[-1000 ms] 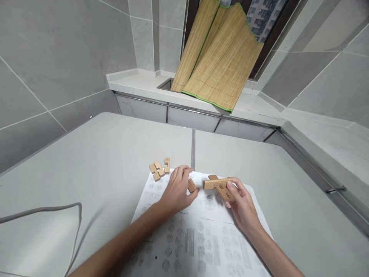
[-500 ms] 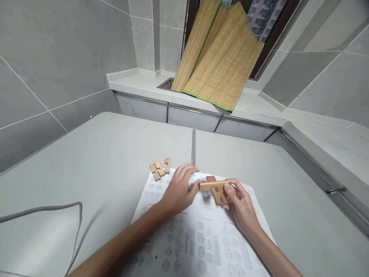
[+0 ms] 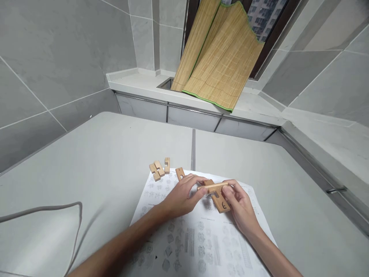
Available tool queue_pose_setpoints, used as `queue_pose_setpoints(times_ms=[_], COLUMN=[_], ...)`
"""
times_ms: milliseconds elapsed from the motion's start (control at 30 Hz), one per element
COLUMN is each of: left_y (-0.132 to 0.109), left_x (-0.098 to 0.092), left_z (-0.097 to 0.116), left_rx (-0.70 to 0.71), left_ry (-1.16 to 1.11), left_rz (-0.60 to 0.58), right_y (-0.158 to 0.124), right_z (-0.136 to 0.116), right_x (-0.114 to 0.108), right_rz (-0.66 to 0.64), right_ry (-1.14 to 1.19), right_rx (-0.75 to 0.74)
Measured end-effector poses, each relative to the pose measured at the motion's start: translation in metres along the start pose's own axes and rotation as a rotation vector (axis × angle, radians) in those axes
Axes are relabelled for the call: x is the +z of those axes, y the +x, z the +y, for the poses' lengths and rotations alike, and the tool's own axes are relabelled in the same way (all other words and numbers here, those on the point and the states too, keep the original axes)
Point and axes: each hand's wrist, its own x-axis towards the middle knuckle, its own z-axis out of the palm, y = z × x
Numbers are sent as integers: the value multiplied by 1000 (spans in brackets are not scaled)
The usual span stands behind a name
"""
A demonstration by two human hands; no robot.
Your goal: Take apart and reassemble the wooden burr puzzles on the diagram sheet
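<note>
Both my hands are over the printed sheet, holding wooden puzzle pieces between them. The fingers of my left hand (image 3: 184,196) pinch the left end of a slim wooden puzzle piece (image 3: 215,186), its narrow edge turned up. My right hand (image 3: 240,204) grips the right end of that same piece. Crossing below it is a notched wooden puzzle piece (image 3: 221,204) with a dark mark on its lower end; whether the two interlock I cannot tell. Just beyond my left hand lies another wooden piece (image 3: 180,173) with a hole, partly hidden by the fingers.
Three notched wooden pieces (image 3: 159,168) lie near the far left corner of the printed sheet (image 3: 207,246). The sheet rests on a pale table (image 3: 115,154) with a seam. A grey cable (image 3: 43,208) curves at the left. Beyond stands a ledge with a bamboo mat (image 3: 219,65).
My left hand has moved right and closed on the slim piece's left end. The held pieces have tilted and shifted slightly. The piece with a hole has come into view behind my left hand.
</note>
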Motion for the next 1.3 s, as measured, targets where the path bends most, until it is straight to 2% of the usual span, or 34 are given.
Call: queue_pose_setpoints(times_ms=[167, 367, 667, 800, 867, 967, 1033, 1200, 1300], left_y=[-2, 0, 2, 2, 1, 1, -1, -6, -7], left_x=[3, 2, 2, 5, 6, 8, 10, 15, 18], left_z=[-7, -9, -11, -9, -9, -9, -10, -5, 2], left_rx=[35, 7, -15, 5, 30, 72, 62, -10, -62], left_ry=[20, 27, 74, 95, 109, 205, 251, 168, 95], left_rz=[-10, -17, 8, 5, 70, 260, 309, 140, 106], right_y=[0, 1, 3, 1, 0, -1, -2, -4, -6], right_z=[-5, -10, -7, -3, -2, -3, -3, -1, 2], right_x=[5, 9, 7, 7, 7, 6, 6, 8, 9], right_rz=[-46, -62, -159, -123, -69, 23, 62, 67, 60], right_ry=[-46, -111, -208, -234, -257, -315, -345, -368, -383], right_rx=[34, 16, 20, -6, -46, -118, -147, -170, -189])
